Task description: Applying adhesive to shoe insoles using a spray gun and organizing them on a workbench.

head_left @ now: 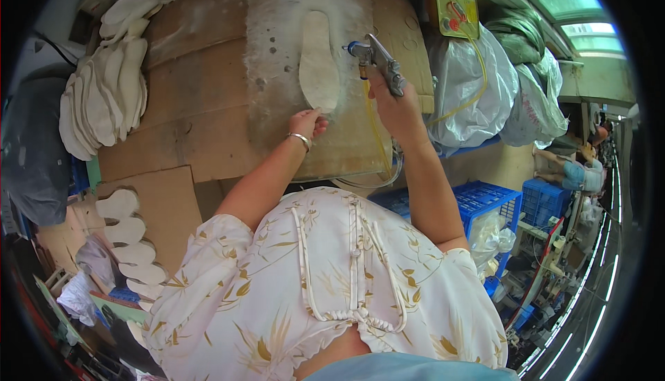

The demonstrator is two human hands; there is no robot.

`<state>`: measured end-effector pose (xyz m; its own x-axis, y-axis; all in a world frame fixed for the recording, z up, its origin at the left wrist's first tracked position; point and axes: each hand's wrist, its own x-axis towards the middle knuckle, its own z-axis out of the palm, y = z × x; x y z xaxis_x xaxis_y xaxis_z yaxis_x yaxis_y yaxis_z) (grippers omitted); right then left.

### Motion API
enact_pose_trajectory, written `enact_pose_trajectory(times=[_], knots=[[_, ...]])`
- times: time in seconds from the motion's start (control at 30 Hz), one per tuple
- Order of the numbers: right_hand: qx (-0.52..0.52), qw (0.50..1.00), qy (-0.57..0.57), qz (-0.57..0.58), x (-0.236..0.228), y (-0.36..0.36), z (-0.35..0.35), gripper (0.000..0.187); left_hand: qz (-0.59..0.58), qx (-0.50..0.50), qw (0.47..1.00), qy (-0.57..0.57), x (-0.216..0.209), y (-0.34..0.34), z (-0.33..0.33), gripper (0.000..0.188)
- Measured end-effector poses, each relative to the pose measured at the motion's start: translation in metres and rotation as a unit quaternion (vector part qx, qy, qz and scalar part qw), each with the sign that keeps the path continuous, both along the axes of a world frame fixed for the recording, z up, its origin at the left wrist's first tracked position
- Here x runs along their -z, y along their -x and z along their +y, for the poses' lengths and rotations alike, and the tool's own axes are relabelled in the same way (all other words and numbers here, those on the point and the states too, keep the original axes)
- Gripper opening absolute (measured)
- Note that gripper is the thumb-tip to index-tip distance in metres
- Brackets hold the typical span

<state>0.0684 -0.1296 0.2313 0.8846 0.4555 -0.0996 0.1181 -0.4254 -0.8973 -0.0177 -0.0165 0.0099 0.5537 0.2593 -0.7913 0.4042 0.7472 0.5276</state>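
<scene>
A pale shoe insole [318, 62] lies flat on a whitened, spotted patch of the cardboard-covered table. At its near end, my left hand [309, 124] pinches the edge between curled fingers. My right hand [397, 104] is wrapped round the handle of a metal spray gun [377, 61], held to the right of the insole. The gun's blue-ringed nozzle points left toward the insole, apart from it. A yellowish hose [374, 128] hangs from the gun down past the table's near edge.
Overlapping insoles [104, 97] are heaped at the table's left; several more [128, 232] lie on cardboard at lower left. White plastic bags [471, 83], a yellow tray [455, 7] and a blue crate [488, 204] stand on the right. Another person [583, 173] is far right.
</scene>
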Motion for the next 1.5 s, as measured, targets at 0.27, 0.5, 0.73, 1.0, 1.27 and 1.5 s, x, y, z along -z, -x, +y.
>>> enact_pose_trajectory(times=[0.27, 0.5, 0.73, 1.0, 1.27, 1.5], knots=[[0.016, 0.999, -0.028, -0.014, 0.003, -0.013, 0.007, 0.028, -0.002, 0.018, 1.000, 0.011, -0.001, 0.001, 0.002, 0.015], [0.017, 1.000, 0.012, -0.019, 0.007, -0.009, -0.004, 0.027, -0.002, 0.029, 1.000, 0.006, 0.000, 0.002, 0.003, 0.015], [0.000, 1.000, 0.015, 0.003, 0.000, 0.009, -0.008, 0.028, -0.004, 0.034, 0.999, 0.001, 0.003, 0.002, 0.003, 0.014], [-0.011, 1.000, 0.021, 0.015, 0.001, 0.009, -0.010, 0.032, -0.006, 0.031, 1.000, -0.004, -0.001, 0.002, 0.002, 0.014], [0.013, 0.999, 0.023, -0.037, 0.015, -0.010, -0.003, 0.034, -0.003, 0.031, 0.999, -0.011, -0.004, 0.002, 0.002, 0.014], [-0.005, 0.999, 0.036, -0.029, 0.011, -0.006, 0.000, 0.034, -0.008, 0.027, 1.000, -0.011, -0.002, 0.003, 0.002, 0.014]])
